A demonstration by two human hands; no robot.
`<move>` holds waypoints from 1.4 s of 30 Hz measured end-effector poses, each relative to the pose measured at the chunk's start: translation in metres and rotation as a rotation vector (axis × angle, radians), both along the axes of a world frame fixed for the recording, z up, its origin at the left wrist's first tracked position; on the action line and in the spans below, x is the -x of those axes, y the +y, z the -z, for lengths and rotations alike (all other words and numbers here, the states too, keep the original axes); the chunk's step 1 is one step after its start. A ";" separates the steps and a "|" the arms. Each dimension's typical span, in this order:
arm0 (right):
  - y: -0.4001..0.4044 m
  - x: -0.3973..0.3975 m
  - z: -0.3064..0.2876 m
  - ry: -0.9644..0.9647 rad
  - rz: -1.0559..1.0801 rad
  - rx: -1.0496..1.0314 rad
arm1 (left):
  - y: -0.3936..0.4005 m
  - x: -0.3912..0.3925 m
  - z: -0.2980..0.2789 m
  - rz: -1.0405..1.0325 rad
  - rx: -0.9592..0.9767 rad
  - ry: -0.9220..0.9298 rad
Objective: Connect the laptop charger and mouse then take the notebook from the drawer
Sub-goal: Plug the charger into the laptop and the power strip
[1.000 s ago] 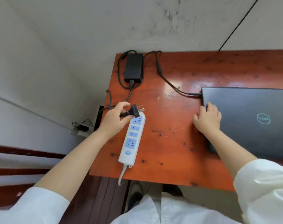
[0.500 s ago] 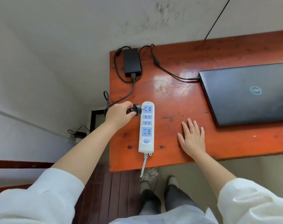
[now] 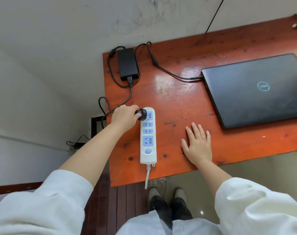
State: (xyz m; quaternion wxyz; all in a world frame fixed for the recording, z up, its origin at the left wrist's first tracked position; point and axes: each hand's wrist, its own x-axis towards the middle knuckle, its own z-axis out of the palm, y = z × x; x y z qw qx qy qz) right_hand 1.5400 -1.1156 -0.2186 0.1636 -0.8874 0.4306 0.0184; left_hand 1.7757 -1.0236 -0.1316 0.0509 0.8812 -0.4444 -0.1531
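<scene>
Red-brown wooden desk (scuffed, glossy) against scuffed grey-white wall; pale shiny floor.

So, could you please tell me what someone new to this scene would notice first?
The left hand pinching a black plug at the top socket of a white power strip near the left edge of the red wooden desk. Next, the closed black Dell laptop at the right, its charger cable running to the power brick at the far left corner. The right hand lies flat on the desk between strip and laptop.
</scene>
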 end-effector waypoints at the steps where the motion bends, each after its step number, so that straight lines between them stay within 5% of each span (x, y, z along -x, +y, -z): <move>1: 0.000 0.000 0.000 -0.006 0.002 -0.003 | -0.001 -0.001 0.000 -0.004 -0.018 0.019; 7: 0.000 0.002 0.001 0.005 0.000 0.000 | -0.016 -0.010 -0.017 0.018 -0.149 0.108; 16: 0.000 0.002 0.002 -0.002 -0.008 -0.002 | -0.053 0.016 -0.022 0.165 -0.398 -0.179; 30: 0.000 0.003 0.003 -0.031 0.002 -0.010 | -0.024 -0.021 -0.019 0.098 -0.221 0.139; 42: -0.001 0.003 0.002 -0.007 -0.010 -0.028 | -0.046 -0.003 -0.024 0.307 -0.327 -0.170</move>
